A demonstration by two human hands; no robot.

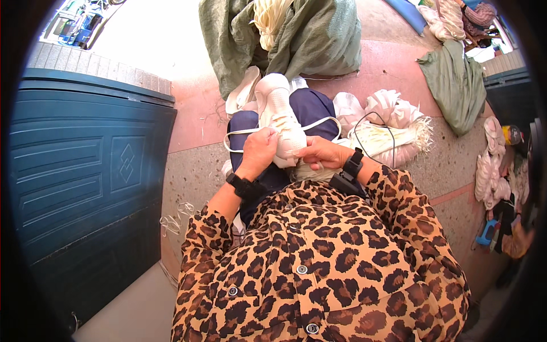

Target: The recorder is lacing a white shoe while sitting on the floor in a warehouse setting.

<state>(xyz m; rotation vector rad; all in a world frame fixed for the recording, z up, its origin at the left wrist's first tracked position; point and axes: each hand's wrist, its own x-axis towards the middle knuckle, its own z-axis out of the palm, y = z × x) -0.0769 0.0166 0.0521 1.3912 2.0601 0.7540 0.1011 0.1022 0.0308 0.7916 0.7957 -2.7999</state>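
Note:
A white sneaker (pixel 272 94) rests across my lap between my dark-blue-clad knees, its sole end pointing away. Threaded through its upper is a flat white shoelace (pixel 235 133) that loops out to both sides. My left hand (pixel 259 150) is closed at the shoe's left side, with the lace loop running into its fingers. On the right, my right hand (pixel 323 153) has its thumb and forefinger pinched at the near part of the shoe, where the other loop ends. The fingertips partly hide the lace. A second white shoe (pixel 244 90) lies just beyond my left knee.
Ahead stands a large green woven sack (pixel 327 40) with pale laces in its mouth. Bundles of white laces (pixel 393 137) and white shoes lie right of my knees. A blue door (pixel 91 159) is at left; another green sack (pixel 458 85) lies at right.

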